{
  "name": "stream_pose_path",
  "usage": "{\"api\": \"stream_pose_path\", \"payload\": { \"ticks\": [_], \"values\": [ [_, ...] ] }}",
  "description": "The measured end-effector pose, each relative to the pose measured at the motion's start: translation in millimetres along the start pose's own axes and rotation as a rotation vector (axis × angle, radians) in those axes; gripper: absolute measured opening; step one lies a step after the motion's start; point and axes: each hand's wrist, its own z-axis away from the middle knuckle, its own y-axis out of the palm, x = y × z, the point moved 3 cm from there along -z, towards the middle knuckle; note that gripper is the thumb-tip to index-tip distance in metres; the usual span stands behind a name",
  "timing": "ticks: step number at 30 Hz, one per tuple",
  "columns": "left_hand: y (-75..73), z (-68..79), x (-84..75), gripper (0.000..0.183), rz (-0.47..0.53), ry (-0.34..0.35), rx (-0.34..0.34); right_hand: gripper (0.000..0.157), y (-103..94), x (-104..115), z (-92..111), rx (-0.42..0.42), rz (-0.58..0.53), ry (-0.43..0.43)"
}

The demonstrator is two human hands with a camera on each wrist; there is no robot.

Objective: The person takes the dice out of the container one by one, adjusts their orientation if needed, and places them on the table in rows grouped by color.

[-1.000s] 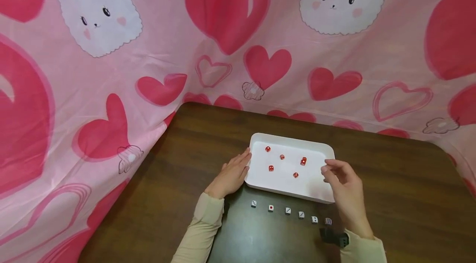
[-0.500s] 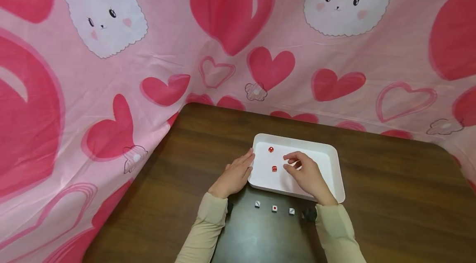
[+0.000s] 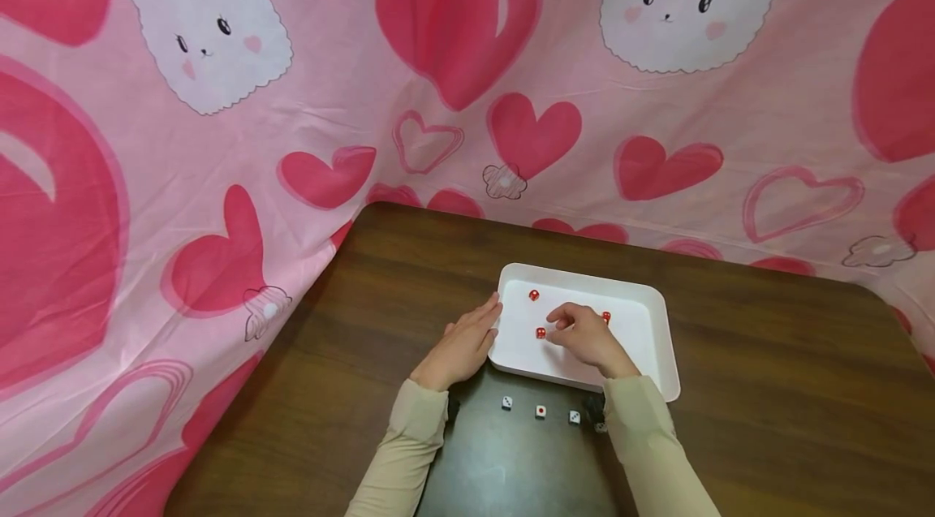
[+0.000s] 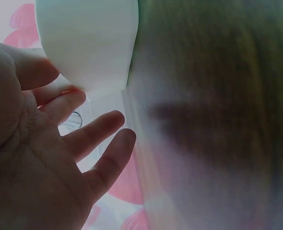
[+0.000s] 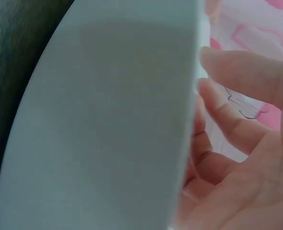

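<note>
From my head view the right hand [image 3: 584,336] covers the middle of the white tray [image 3: 650,351], so I can only make out three red dice [image 3: 540,333] around it, and the white dice [image 3: 540,411] lined up on the counter [image 3: 767,387] are partly cut off by the right sleeve. That hand's fingers are curled down over the tray floor near a red die, possibly pinching one, though I cannot tell, as the right wrist view shows only blurred tray wall and fingertips. My left hand [image 3: 463,342] lies flat, fingers straight, touching the tray's left rim.
</note>
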Motion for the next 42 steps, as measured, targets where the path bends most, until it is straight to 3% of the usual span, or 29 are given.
{"api": "stream_pose_path", "payload": {
  "ticks": [5,10,20,32,42],
  "values": [
    [0.0,-0.5,0.1,0.050,0.004,-0.004,0.007,0.022,4.4,-1,-7,0.011,0.117,0.031],
    [0.1,-0.6,0.3,0.050,-0.001,-0.005,0.006,0.022,8.6,-2,-12,0.015,0.152,0.033],
    [-0.1,0.0,-1.7,0.049,-0.025,-0.002,-0.010,0.021,15.8,-3,-15,0.017,0.150,0.039],
    [-0.2,0.6,-5.1,0.048,-0.033,0.001,-0.038,0.013,19.3,1,-14,-0.023,0.201,-0.038],
    [-0.3,0.8,-4.4,0.049,-0.026,-0.002,-0.036,0.010,23.1,0,-14,0.003,0.211,-0.017]
  ]
}}
